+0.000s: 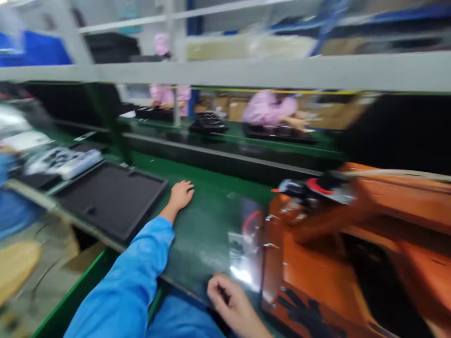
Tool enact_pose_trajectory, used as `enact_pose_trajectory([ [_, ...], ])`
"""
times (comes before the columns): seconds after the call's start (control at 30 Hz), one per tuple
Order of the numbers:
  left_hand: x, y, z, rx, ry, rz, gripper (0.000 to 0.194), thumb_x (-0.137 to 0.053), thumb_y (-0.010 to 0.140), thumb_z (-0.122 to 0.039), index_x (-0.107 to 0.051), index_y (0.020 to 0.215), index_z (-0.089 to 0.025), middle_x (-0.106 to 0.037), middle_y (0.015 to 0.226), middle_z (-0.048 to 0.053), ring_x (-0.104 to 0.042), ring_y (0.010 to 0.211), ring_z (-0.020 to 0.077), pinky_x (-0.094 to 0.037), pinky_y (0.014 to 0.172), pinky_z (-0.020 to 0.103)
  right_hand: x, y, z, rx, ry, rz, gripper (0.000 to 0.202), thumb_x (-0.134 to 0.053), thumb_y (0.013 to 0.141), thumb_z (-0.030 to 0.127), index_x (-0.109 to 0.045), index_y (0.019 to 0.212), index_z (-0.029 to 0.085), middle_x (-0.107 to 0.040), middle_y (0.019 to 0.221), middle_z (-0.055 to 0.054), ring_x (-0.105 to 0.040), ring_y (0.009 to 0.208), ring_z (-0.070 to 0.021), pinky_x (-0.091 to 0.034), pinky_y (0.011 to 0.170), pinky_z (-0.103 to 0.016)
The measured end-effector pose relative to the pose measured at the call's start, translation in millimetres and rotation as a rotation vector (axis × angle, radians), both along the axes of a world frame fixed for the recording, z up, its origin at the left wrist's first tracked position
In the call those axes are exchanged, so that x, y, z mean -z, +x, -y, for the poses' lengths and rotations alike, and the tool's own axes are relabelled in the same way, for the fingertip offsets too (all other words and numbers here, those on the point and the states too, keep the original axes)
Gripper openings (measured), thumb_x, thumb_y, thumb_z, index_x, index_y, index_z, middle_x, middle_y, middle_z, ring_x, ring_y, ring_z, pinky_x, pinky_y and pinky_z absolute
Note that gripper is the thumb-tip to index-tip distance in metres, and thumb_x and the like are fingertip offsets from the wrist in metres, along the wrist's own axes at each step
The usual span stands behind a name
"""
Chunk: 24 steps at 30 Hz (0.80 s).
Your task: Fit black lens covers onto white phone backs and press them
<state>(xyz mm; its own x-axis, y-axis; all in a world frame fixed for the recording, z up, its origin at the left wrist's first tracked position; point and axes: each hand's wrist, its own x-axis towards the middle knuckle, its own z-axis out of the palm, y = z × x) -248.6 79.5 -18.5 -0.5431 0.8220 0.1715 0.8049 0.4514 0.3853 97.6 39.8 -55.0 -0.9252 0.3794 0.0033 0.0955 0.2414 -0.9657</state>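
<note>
My left hand reaches out in a blue sleeve and rests on the green bench top, its fingers stretched out and nothing in them. Just left of it lies a flat black tray with a raised rim. My right hand is near the front edge of the bench, fingers curled in a loose fist with a gap inside and no object showing. To its right stands an orange case or bin, with a dark glove on its lower part. Motion blurs much of the picture.
Black and red tools sit on top of the orange case. White parts lie at the left, beside another person's blue sleeve. A post rises behind the black tray. Across the bench, people in pink work.
</note>
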Motion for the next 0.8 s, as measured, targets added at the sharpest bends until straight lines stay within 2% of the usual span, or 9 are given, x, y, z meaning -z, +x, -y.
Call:
enact_pose_trajectory([
  [0.07,8.1,-0.1,2.5,-0.031,0.056,0.052,0.026,-0.064,0.103,-0.021,-0.080,0.123,-0.021,-0.069,0.144,0.009,-0.057,0.144,0.0260,-0.039,0.127,0.047,0.6,5.9,-2.5,-0.014,0.041,0.004,0.040,-0.050,0.105,0.049,-0.061,0.082,0.018,-0.058,0.076,-0.003,-0.055,0.069,-0.0154,-0.044,0.064,-0.024],
  [0.17,24.6,1.1,12.0,-0.132,0.152,0.096,0.025,-0.059,0.105,-0.016,-0.082,0.116,-0.016,-0.077,0.126,0.010,-0.069,0.124,0.0226,-0.049,0.116,0.038,5.9,8.4,-6.8,-0.065,0.103,-0.025,0.043,-0.052,0.106,0.054,-0.061,0.082,0.019,-0.059,0.074,-0.003,-0.057,0.066,-0.0163,-0.046,0.062,-0.025],
  [0.3,31.1,37.6,49.6,-0.245,0.319,0.087,0.025,-0.056,0.107,-0.014,-0.081,0.111,-0.014,-0.078,0.117,0.012,-0.071,0.112,0.0238,-0.054,0.106,0.038,5.2,13.6,-5.9,-0.110,0.167,-0.068,0.041,-0.054,0.105,0.052,-0.061,0.081,0.020,-0.058,0.071,-0.002,-0.057,0.063,-0.0157,-0.046,0.058,-0.024],
  [0.43,29.2,103.5,123.3,-0.260,0.467,0.021,0.028,-0.050,0.111,-0.022,-0.078,0.113,-0.019,-0.077,0.116,0.009,-0.068,0.114,0.0207,-0.052,0.108,0.036,0.2,15.0,-2.6,-0.115,0.214,-0.100,0.039,-0.052,0.105,0.049,-0.061,0.080,0.020,-0.057,0.070,-0.001,-0.055,0.061,-0.0151,-0.045,0.058,-0.025],
  [0.5,39.1,143.2,169.4,-0.293,0.495,-0.025,0.034,-0.043,0.114,-0.031,-0.076,0.117,-0.021,-0.074,0.122,0.010,-0.064,0.122,0.0215,-0.049,0.114,0.039,-0.1,14.0,-1.2,-0.117,0.225,-0.107,0.038,-0.051,0.105,0.048,-0.061,0.081,0.020,-0.056,0.070,-0.001,-0.055,0.060,-0.0152,-0.044,0.058,-0.025],
  [0.6,73.2,198.4,241.5,-0.432,0.435,-0.067,0.043,-0.034,0.112,-0.033,-0.068,0.132,-0.017,-0.064,0.138,0.018,-0.056,0.137,0.0271,-0.041,0.124,0.050,0.9,12.2,0.5,-0.136,0.226,-0.121,0.036,-0.050,0.103,0.047,-0.062,0.082,0.020,-0.057,0.070,-0.001,-0.054,0.061,-0.0157,-0.042,0.059,-0.027],
  [0.67,100.3,223.7,286.4,-0.529,0.305,-0.038,0.047,-0.031,0.109,-0.028,-0.062,0.140,-0.013,-0.058,0.147,0.022,-0.053,0.142,0.0296,-0.039,0.125,0.052,0.7,11.3,1.3,-0.148,0.222,-0.130,0.034,-0.050,0.102,0.045,-0.062,0.082,0.020,-0.058,0.071,-0.002,-0.053,0.062,-0.0160,-0.042,0.060,-0.028],
  [0.73,122.1,237.6,324.0,-0.612,0.124,0.031,0.050,-0.039,0.105,-0.029,-0.057,0.148,-0.010,-0.055,0.151,0.024,-0.053,0.143,0.0331,-0.043,0.122,0.053,-0.8,10.8,1.7,-0.144,0.220,-0.137,0.032,-0.049,0.101,0.044,-0.060,0.081,0.021,-0.059,0.072,-0.003,-0.053,0.062,-0.0162,-0.041,0.061,-0.028],
  [0.8,135.2,243.4,350.7,-0.674,-0.073,0.115,0.055,-0.049,0.104,-0.035,-0.055,0.151,-0.008,-0.061,0.144,0.025,-0.061,0.135,0.0368,-0.049,0.116,0.052,-2.9,10.5,2.1,-0.143,0.221,-0.139,0.031,-0.049,0.100,0.043,-0.059,0.080,0.021,-0.058,0.072,-0.003,-0.052,0.063,-0.0164,-0.040,0.062,-0.029],
])
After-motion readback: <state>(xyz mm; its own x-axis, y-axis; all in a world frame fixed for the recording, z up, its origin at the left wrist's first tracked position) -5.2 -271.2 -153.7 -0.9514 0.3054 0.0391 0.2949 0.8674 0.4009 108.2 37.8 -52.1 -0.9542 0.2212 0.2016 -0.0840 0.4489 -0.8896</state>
